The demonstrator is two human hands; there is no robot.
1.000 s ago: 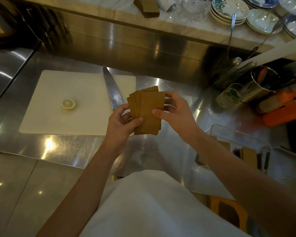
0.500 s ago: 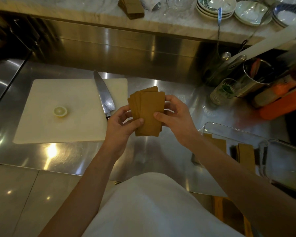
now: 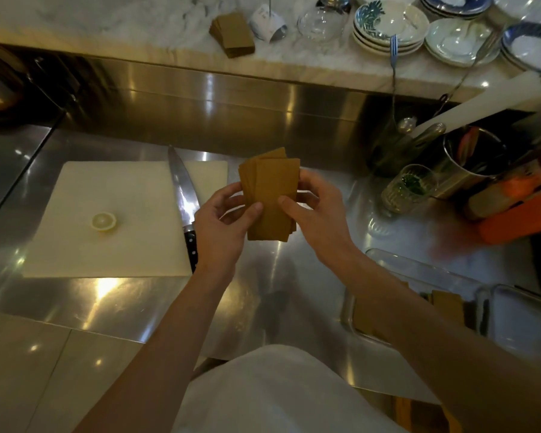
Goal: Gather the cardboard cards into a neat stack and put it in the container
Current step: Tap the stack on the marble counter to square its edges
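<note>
A bunch of brown cardboard cards (image 3: 270, 195) is held upright above the steel counter, slightly fanned at the top left. My left hand (image 3: 222, 226) grips its left edge, thumb on the front. My right hand (image 3: 313, 210) holds the right edge, thumb on the front and fingers behind. A clear container (image 3: 419, 270) sits at the lower right, partly hidden by my right forearm, with more brown cards (image 3: 447, 304) standing inside it. Another stack of cards (image 3: 233, 34) lies on the marble shelf at the back.
A white cutting board (image 3: 113, 220) with a lemon slice (image 3: 103, 220) and a large knife (image 3: 183, 201) lies left of my hands. At right stand a glass (image 3: 408, 189), a steel utensil pot (image 3: 472, 164) and an orange object (image 3: 522, 214). Stacked plates (image 3: 388, 26) fill the shelf.
The cards are squared up more tightly than a second ago, with less fan at the left. The camera has tilted so the shelf shows more; both hands keep their hold.
</note>
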